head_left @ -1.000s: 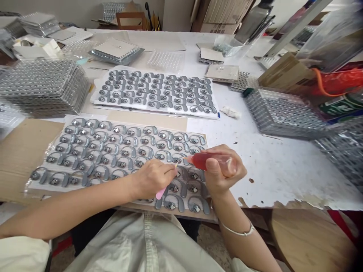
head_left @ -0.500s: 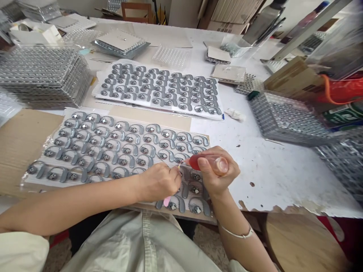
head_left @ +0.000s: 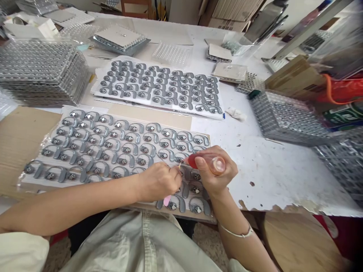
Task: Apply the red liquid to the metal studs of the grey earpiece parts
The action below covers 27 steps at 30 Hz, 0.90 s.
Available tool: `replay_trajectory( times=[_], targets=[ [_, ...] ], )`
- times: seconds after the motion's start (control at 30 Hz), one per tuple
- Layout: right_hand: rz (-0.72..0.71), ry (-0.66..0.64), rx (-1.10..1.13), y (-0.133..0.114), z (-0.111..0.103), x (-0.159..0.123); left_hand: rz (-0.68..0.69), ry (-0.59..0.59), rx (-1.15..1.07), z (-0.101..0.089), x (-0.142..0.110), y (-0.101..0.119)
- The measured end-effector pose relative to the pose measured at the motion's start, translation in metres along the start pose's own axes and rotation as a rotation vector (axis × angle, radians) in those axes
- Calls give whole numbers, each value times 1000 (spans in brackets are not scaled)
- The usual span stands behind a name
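Worktop [head_left: 278, 177]: white and scuffed, chipped along its near edge, with loaded trays and sheets over most of it.

Tray stacks: a tall stack of clear trays [head_left: 42, 71] holding silver-grey parts stands at the left; a lower stack [head_left: 286, 119] sits at the right, near a crumpled tissue [head_left: 235, 113].

Cardboard [head_left: 25, 143]: lies flat at the near left, under the front sheet.

Rear sheet [head_left: 98, 90]: white, lying beyond the front sheet and covered in tight rows of pieces.

Front sheet [head_left: 31, 181]: lies directly before the person, its near end partly hidden by the forearms.

Pieces [head_left: 130, 149]: curved grey hooks, each with a silver disc, lying flat in rows.

Left hand [head_left: 159, 182]: fingers pinched closed on a slim pink tool [head_left: 167, 200], its pale tip angled up toward the nozzle.

Right hand [head_left: 215, 170]: closed around a squeeze bottle [head_left: 207, 162] of red liquid, held on its side, with the nozzle pointing left.

Target piece [head_left: 180, 159]: on the front sheet, just under the nozzle and beside the tool's tip; whether either touches it is too small to tell.
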State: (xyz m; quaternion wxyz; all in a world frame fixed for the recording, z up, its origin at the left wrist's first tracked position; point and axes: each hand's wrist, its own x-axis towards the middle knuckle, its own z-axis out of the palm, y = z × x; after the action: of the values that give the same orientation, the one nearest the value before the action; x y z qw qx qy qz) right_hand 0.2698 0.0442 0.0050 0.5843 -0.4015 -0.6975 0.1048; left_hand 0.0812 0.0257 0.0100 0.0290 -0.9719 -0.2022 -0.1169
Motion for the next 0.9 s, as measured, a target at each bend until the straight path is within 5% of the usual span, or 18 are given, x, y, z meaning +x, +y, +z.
replay_trajectory(
  times=[0.9],
  targets=[
    [-15,47,-35,4,0,-2,-14,53,11,3,-1,0]
  ],
)
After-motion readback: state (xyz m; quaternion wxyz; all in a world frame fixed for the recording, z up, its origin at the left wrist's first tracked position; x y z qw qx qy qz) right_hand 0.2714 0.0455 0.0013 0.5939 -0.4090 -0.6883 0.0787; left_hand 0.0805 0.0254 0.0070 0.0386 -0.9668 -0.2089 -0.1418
